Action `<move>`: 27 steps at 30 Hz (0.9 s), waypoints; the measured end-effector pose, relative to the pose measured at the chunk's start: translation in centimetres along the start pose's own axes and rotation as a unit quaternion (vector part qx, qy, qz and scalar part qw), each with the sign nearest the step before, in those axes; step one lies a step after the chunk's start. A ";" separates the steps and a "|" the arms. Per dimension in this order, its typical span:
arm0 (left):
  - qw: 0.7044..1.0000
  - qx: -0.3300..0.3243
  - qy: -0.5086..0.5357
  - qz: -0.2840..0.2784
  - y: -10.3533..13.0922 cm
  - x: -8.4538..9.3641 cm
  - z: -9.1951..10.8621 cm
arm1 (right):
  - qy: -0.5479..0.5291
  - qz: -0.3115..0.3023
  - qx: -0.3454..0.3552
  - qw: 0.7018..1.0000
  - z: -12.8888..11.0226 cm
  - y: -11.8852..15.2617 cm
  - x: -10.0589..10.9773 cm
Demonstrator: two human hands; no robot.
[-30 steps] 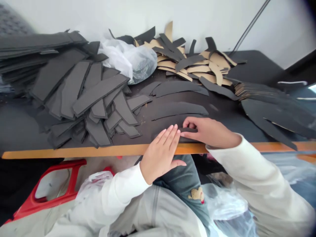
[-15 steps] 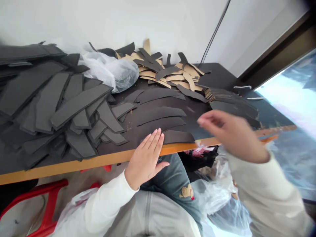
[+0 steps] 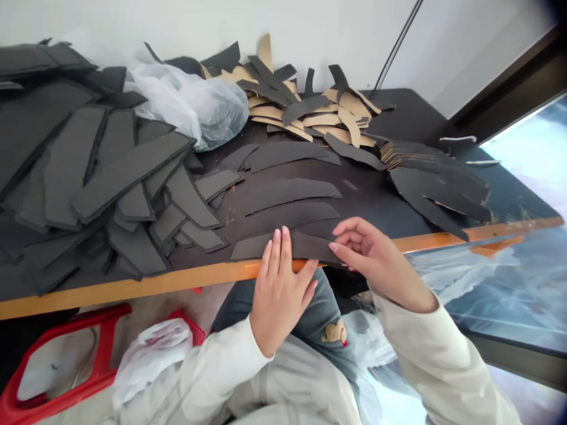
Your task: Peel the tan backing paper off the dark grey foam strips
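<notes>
Strip (image 3: 310, 247) hugs the edge (image 3: 133, 288); left hand (image 3: 282, 295) flat across, right hand (image 3: 378, 257) half-curled, gap showing, by 1 end, bare table (image 3: 367, 192) beyond.

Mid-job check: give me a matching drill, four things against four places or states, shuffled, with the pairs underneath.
1. left hand
2. right hand
3. plastic bag
4. red frame

A. fingers bent, near the right end of the front strip
B. lower than the table, at the view's left
C. fingers laid flat across the front strip
D. between the grey pile and the tan-and-black pile

Pairs: 1-C, 2-A, 3-D, 4-B
</notes>
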State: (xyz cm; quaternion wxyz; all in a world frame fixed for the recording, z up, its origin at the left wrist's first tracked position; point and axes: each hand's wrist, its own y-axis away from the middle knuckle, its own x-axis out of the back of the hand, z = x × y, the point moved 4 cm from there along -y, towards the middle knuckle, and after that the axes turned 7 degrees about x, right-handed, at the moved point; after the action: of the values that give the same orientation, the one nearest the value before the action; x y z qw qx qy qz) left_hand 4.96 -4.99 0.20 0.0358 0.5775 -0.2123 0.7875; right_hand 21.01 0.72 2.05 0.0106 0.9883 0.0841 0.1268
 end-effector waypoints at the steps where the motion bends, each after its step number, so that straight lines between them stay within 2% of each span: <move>1: 1.000 0.016 -0.007 0.000 -0.2 -0.1 0.0 | 0.000 0.001 0.005 1.000 -0.1 0.0 0.0; 4: 0.999 0.030 -0.030 -0.003 -0.6 -0.3 -0.2 | -0.014 0.001 0.024 1.000 -0.8 -0.2 -0.5; 7: 0.999 0.026 -0.045 0.003 -0.5 -0.3 -0.4 | -0.028 -0.013 0.069 0.997 -2.9 -0.7 -1.6; 10: 0.998 0.020 -0.057 0.014 -0.1 -0.5 -0.4 | 0.004 -0.049 0.127 0.991 -5.5 -1.1 -3.1; 13: 0.998 0.019 -0.064 0.008 0.0 -0.8 -0.3 | 0.047 -0.066 0.154 0.985 -6.6 -1.2 -3.5; 16: 0.998 0.024 -0.061 -0.006 -0.1 -0.9 -0.3 | 0.073 -0.037 0.130 0.988 -5.3 -1.2 -2.0; 20: 0.999 0.000 -0.017 -0.035 -0.1 -0.3 -1.1 | 0.091 -0.016 0.038 0.995 -1.3 -1.0 0.2; 24: 0.994 -0.072 0.060 -0.061 0.5 0.6 -2.1 | 0.095 -0.020 -0.016 0.995 1.3 -0.4 0.6; 27: 0.994 -0.062 0.061 -0.060 0.6 0.8 -2.5 | 0.114 -0.010 -0.013 0.993 1.5 0.0 0.5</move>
State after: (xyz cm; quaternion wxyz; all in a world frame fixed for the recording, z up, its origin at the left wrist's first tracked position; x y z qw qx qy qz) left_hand 2.25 -4.78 0.11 0.1313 0.5370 -0.2236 0.8028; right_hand 21.82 0.79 0.74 0.0148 0.9661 0.0935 0.2400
